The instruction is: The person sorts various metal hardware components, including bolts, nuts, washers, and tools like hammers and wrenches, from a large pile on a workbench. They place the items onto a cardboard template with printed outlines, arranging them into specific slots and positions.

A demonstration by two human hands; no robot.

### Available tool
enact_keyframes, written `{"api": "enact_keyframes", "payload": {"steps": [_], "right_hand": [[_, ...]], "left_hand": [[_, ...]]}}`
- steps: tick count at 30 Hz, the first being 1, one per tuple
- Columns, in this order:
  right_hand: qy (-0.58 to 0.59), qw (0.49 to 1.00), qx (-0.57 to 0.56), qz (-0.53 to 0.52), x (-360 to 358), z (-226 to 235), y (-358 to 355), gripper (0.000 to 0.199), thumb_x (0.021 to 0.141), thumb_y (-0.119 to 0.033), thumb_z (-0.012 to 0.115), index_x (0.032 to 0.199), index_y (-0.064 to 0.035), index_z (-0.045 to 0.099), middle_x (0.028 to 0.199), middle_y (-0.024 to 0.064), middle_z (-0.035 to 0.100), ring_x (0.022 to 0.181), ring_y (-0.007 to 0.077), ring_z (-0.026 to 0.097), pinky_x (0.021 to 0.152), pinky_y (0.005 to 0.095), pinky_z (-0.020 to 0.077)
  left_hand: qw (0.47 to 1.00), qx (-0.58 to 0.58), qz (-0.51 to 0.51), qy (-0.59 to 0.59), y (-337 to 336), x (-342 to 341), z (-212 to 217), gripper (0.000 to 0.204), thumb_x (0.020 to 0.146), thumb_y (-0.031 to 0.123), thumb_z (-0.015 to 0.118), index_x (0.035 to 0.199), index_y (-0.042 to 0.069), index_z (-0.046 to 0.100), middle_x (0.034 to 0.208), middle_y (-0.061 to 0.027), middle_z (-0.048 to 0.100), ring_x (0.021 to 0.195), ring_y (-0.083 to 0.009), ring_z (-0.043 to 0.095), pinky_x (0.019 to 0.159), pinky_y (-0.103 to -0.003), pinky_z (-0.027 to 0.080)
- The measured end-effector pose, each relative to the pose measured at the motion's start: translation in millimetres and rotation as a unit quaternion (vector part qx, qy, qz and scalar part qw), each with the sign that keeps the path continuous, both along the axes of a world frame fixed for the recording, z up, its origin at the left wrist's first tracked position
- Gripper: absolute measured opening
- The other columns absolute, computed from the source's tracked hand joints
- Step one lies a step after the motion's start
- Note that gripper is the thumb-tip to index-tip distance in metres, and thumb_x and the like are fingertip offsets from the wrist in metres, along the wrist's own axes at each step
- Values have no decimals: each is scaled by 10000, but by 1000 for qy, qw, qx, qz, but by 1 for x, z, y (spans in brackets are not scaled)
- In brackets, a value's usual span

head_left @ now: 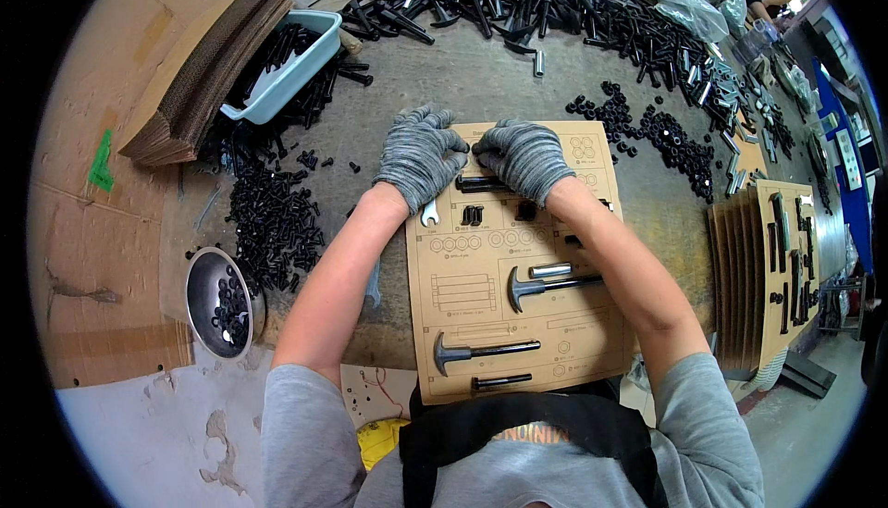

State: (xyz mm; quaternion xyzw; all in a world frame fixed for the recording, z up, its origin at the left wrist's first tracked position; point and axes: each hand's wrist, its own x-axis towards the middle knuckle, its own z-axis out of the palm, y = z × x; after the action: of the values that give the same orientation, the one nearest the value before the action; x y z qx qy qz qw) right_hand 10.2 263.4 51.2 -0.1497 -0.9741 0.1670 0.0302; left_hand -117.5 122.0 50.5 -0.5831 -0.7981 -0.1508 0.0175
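Both gloved hands, left (418, 154) and right (524, 156), curl their fingers onto a black bolt (481, 183) near the top of the cardboard sheet (462, 295) on the table (444, 82), seemingly seating it in its printed outline.

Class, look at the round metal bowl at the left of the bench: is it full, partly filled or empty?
Partly filled. The metal bowl holds a small heap of black parts on one side, and much of its shiny inside is bare.

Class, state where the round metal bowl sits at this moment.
In the head view, the metal bowl sits at the table's near left edge, left of the left hand's forearm, just below the heap of small black screws.
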Motion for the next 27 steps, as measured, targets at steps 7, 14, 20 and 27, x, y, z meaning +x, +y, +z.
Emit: {"api": "enact_keyframes", "payload": {"steps": [7, 14, 20, 27], "right_hand": [[33, 997, -33, -57, 1, -7, -5, 241, 840, -335, 615, 965, -163, 729, 962, 117, 664, 903, 295, 640, 798, 421, 503], [66, 994, -24, -78, 0, -12, -10, 192, 803, -298, 688, 917, -152, 739, 879, 87, 668, 845, 278, 641, 772, 386, 499], [90, 989, -79, -92, 1, -10, -8, 212, 814, -274, 695, 917, -93, 737, 862, 101, 692, 761, 260, 655, 731, 355, 505], [191, 959, -120, -172, 77, 29, 37, 249, 855, -245, 671, 998, -46, 712, 905, 116, 714, 793, 172, 642, 750, 303, 500]], "left_hand": [[999, 30, 6, -11, 1, 3, -6, 214, 747, 272, 700, 893, 125, 750, 1197, -102, 637, 1172, -283, 525, 1058, -399, 337], [1000, 24, 12, -15, 0, 6, -4, 198, 743, 259, 708, 871, 113, 747, 1178, -95, 644, 1124, -271, 553, 1031, -392, 358], [999, 36, 19, 21, 1, 11, -3, 209, 767, 258, 697, 908, 110, 741, 1161, -100, 646, 1136, -274, 542, 1033, -390, 354], [973, 200, 109, -28, -123, -20, 58, 187, 849, 178, 649, 1004, 83, 697, 1088, -118, 660, 1050, -281, 599, 950, -364, 462]]}}
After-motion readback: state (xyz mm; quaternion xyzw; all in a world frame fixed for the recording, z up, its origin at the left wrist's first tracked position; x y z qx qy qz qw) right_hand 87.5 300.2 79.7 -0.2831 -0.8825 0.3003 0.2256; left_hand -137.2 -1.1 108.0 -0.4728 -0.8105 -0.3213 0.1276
